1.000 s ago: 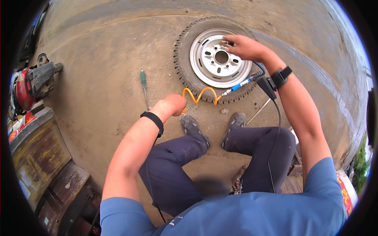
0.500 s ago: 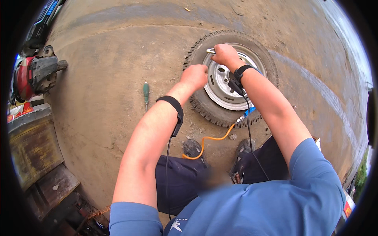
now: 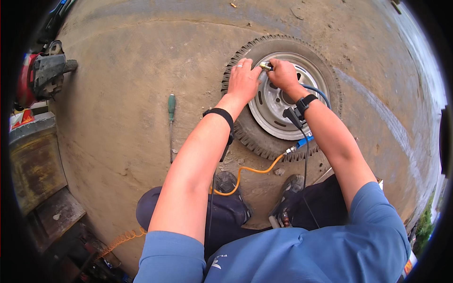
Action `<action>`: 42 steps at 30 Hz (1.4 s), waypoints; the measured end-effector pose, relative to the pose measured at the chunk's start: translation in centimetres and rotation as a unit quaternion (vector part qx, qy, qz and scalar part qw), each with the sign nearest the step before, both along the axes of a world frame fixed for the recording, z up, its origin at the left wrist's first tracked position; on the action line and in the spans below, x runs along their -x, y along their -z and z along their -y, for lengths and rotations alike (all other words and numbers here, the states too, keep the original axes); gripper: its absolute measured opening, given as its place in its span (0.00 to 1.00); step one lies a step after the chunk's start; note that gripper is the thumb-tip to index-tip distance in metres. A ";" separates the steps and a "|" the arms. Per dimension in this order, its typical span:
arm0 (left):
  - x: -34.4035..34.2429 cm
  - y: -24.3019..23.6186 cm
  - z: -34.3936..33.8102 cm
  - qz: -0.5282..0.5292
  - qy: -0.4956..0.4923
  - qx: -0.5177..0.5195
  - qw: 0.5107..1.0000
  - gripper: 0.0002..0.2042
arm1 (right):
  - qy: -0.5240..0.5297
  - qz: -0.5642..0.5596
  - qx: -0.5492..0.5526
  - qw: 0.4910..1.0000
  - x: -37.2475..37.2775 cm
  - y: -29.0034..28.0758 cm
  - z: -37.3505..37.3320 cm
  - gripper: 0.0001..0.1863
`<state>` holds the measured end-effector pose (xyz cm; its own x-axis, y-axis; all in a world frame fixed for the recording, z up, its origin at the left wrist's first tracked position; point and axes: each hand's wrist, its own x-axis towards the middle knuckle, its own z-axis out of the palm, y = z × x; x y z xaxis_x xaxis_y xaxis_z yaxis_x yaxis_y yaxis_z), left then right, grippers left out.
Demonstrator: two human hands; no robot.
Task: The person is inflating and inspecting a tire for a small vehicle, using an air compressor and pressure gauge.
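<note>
Both our hands have closed in at the wheel's rim: our left hand (image 3: pixel 244 79) rests fingers-spread on the tyre (image 3: pixel 283 96) lying on the ground, while our right hand (image 3: pixel 283 74) grips the brass air chuck (image 3: pixel 264 66) there.

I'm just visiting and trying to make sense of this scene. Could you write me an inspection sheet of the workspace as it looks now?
Surface: bare, dusty concrete ground, stained in places.
Job's things: a small wheel with a knobbly tyre lies flat; a brass air fitting sits at its rim.
Clutter: a green-handled screwdriver lies left of the wheel; small stones near the shoes.
Hands: left hand rests on the tyre beside the fitting; right hand is closed on the fitting. Both wrists wear black bands.
Cables: an orange air hose joins a blue hose by the wheel.
Surroundings: a red power tool and rusty metal boxes at left.
</note>
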<state>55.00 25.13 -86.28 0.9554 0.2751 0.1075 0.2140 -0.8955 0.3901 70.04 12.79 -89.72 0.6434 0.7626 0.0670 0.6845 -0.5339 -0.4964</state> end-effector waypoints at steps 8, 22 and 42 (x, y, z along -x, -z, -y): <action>-3.1 5.1 -1.3 0.038 -0.033 -0.025 0.998 0.22 | 0.000 -0.031 -0.004 1.000 0.0 -0.7 0.3 0.10; -6.1 5.0 -1.8 0.070 0.002 -0.006 0.997 0.07 | -0.076 -0.038 0.063 0.994 -2.1 -2.3 1.0 0.15; -5.4 5.2 -1.2 0.065 -0.022 0.051 0.996 0.08 | -0.015 -0.156 0.104 0.982 -2.2 -6.6 2.8 0.17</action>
